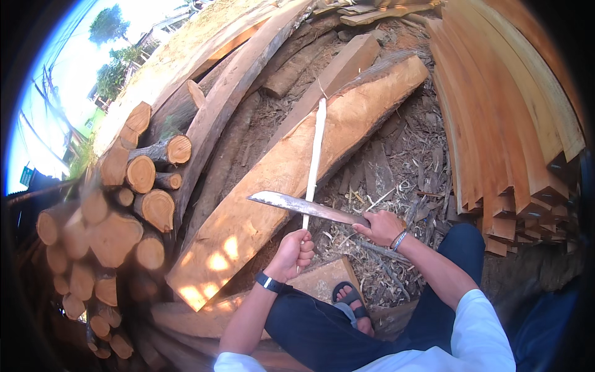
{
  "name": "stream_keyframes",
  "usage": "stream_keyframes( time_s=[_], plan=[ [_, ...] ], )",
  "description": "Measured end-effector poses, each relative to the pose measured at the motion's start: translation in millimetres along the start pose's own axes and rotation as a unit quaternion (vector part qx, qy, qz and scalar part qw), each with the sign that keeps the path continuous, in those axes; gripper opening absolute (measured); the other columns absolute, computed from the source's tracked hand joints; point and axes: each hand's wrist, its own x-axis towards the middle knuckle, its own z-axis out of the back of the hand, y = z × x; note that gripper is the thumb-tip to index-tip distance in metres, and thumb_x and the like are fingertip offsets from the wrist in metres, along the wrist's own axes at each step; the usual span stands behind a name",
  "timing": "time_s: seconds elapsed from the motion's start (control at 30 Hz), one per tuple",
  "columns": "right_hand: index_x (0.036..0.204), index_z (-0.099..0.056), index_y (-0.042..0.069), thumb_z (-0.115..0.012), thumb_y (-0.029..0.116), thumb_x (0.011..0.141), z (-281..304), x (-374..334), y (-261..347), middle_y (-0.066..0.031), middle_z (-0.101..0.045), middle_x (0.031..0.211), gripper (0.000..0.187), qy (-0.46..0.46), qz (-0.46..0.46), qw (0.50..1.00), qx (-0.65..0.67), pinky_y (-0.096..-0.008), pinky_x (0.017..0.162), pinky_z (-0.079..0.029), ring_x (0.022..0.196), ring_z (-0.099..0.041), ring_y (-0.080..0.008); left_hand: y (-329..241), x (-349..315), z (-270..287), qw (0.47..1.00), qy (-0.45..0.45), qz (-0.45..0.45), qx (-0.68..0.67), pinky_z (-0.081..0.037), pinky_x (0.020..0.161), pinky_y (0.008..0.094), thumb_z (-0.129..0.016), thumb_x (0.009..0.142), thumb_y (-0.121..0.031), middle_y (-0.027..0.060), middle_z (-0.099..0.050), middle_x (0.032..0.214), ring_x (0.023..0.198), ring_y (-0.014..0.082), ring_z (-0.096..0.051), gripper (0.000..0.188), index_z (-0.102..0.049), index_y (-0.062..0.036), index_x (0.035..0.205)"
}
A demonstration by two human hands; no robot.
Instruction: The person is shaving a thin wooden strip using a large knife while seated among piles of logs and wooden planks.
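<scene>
My left hand [294,255] is closed in a fist round the lower end of a pale, peeled wooden stick [315,155]. The stick slants up and away, its far part over a thick sawn timber slab [266,180]. In my right hand [380,228] is the handle of a machete [304,206]. Its long blade points left and crosses the stick a little above my left fist. Whether the edge touches the stick I cannot tell. The grip itself is mostly hidden by my fingers.
Cut logs [155,209] are piled at the left. Long sawn planks [489,105] are stacked at the right. Another squared beam [344,71] lies behind the slab. Wood shavings [390,242] cover the ground near my sandalled foot [352,304], beside a short board [325,279].
</scene>
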Motion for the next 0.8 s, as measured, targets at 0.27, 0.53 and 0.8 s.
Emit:
stream_keyframes(
  time_s=[0.27, 0.53, 0.8],
  plan=[
    [0.082, -0.067, 0.002, -0.045, 0.064, 0.090, 1, 0, 6, -0.0234, -0.065, 0.070, 0.066, 0.014, -0.027, 0.999, 0.017, -0.0511, 0.070, -0.052, 0.073, -0.066, -0.0408, 0, 1, 2, 1.000, 0.012, -0.001, 0.000, -0.012, 0.034, 0.0215, -0.036, 0.099, -0.019, -0.0080, -0.023, 0.058, 0.043, 0.0032, -0.017, 0.021, -0.037, -0.0147, 0.079],
    [0.081, -0.069, 0.002, -0.045, 0.063, 0.090, -7, 13, -11, -0.0241, -0.064, 0.070, 0.066, -0.017, -0.068, 0.997, 0.031, -0.0512, 0.070, -0.051, 0.073, -0.065, -0.0418, -1, 0, -6, 0.999, 0.030, 0.013, 0.005, -0.013, 0.034, 0.0209, -0.035, 0.101, -0.023, -0.0084, -0.022, 0.058, 0.043, 0.0032, -0.017, 0.023, -0.037, -0.0148, 0.079],
    [0.085, -0.070, 0.000, -0.045, 0.062, 0.091, -3, 17, -15, -0.0251, -0.065, 0.073, 0.067, -0.005, -0.071, 0.996, 0.052, -0.0508, 0.072, -0.051, 0.074, -0.065, -0.0410, -2, 4, -2, 0.998, 0.042, 0.027, -0.031, -0.012, 0.033, 0.0207, -0.032, 0.102, -0.024, -0.0091, -0.021, 0.059, 0.044, 0.0028, -0.016, 0.025, -0.037, -0.0149, 0.080]
  ],
)
